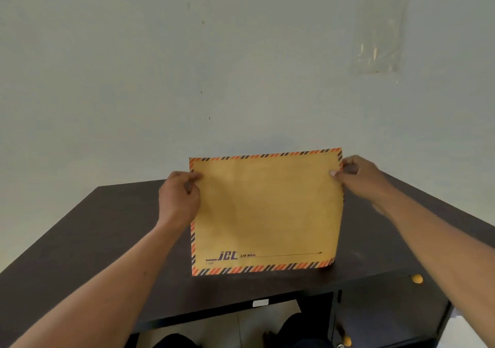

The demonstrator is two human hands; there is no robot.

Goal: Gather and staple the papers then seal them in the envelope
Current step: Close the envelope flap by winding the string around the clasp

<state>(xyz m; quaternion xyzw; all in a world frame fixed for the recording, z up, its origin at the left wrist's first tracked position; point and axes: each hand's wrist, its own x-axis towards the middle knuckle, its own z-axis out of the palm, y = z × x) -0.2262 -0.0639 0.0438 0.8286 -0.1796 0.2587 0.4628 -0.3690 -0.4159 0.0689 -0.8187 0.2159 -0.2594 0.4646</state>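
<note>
Envelope (pixel 265 211) upright on desk (pixel 88 227), left hand (pixel 178 200) and right hand (pixel 360 174) fingers pinching its upper sides.

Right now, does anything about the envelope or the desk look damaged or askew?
Only minor things. The envelope, pinched at both sides by the left hand and right hand, stands on the desk with its top edge tilting up to the right, and its bottom right corner looks slightly crumpled.

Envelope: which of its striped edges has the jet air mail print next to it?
The envelope's bottom edge, down at the desk; the top edge and both sides show stripes only.
</note>
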